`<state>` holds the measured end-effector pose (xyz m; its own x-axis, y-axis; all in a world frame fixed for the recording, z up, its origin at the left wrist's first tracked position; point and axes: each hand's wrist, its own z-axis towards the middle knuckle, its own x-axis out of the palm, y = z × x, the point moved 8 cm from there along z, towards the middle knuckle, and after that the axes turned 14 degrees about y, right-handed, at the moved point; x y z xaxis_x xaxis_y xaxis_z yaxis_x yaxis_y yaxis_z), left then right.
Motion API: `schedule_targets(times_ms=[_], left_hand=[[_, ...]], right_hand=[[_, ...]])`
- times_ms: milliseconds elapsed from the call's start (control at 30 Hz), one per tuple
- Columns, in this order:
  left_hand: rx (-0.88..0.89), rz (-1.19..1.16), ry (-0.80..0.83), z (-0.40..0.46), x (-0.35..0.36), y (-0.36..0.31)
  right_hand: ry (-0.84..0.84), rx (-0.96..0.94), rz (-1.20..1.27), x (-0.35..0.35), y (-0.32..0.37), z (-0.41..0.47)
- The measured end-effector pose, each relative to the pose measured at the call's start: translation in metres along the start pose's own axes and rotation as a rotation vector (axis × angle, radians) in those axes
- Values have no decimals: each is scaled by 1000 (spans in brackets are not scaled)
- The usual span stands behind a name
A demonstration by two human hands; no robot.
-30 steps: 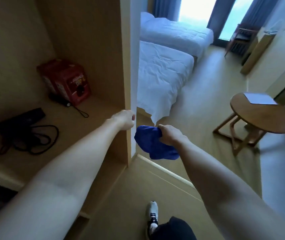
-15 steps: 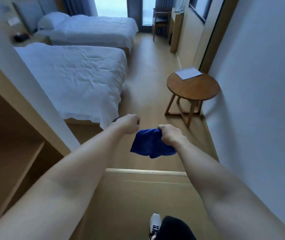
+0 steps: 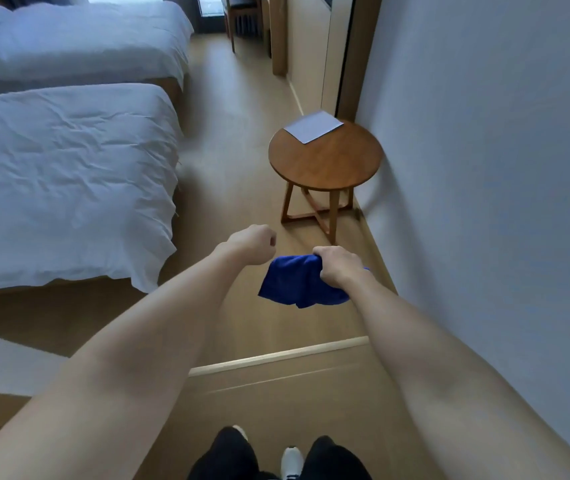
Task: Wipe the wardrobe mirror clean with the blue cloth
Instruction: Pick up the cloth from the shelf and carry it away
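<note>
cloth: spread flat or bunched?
Bunched. The right hand grips the cloth by its top edge, fingers curled round it; the rest hangs crumpled below the grip, in mid-air.

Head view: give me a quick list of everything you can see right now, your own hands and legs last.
blue cloth: one, blue, bunched and hanging from the right hand, above the floor
beds: two, white covers, on the left, one behind the other
round table: one, brown wood, against the right wall
paper sheet: one, white, on the table's far edge
floor: light wood, with a raised strip across it near the feet
wall: white, along the right
chair: one, wooden, far end, partly cut off
left hand: fingers curled, holding nothing
right hand: grips the cloth
legs: two, dark trousers, bottom edge
shoe: white, between the legs
</note>
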<state>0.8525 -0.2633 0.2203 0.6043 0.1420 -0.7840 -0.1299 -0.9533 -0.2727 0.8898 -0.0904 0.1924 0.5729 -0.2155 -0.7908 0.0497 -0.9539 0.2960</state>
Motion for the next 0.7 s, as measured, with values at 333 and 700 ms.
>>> schedule_targets(times_ms=[333, 700], left_hand=[[109, 50, 94, 171, -64, -1], [105, 86, 147, 349, -181, 28]], right_hand=[[11, 121, 68, -59, -44, 133], [111, 214, 164, -138, -60, 288]])
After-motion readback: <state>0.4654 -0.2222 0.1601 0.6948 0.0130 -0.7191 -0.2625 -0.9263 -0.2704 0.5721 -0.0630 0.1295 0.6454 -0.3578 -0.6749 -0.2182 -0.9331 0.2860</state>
